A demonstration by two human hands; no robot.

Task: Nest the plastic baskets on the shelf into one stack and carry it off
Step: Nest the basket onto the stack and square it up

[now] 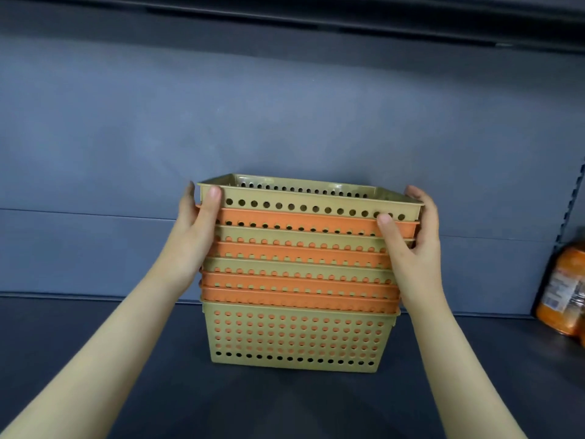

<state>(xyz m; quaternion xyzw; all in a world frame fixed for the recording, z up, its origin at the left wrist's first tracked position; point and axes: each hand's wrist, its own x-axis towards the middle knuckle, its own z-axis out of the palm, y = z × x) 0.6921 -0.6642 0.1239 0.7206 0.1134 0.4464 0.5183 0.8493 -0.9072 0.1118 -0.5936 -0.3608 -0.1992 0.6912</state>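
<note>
A stack of several nested perforated plastic baskets (297, 334), olive and orange in alternating layers, stands upright on the dark shelf (95, 327). The top olive basket (304, 198) sits a little higher than the rest. My left hand (198, 223) grips the stack's upper left side, thumb on the top basket's front corner. My right hand (411, 236) holds the upper right side, thumb pressed on the front below the top rim, fingers wrapped around the far edge.
An orange jar (563, 289) with a label stands at the far right of the shelf, beside a slotted upright post (573, 204). A grey-blue back panel (285, 106) rises behind the stack, with another shelf overhead.
</note>
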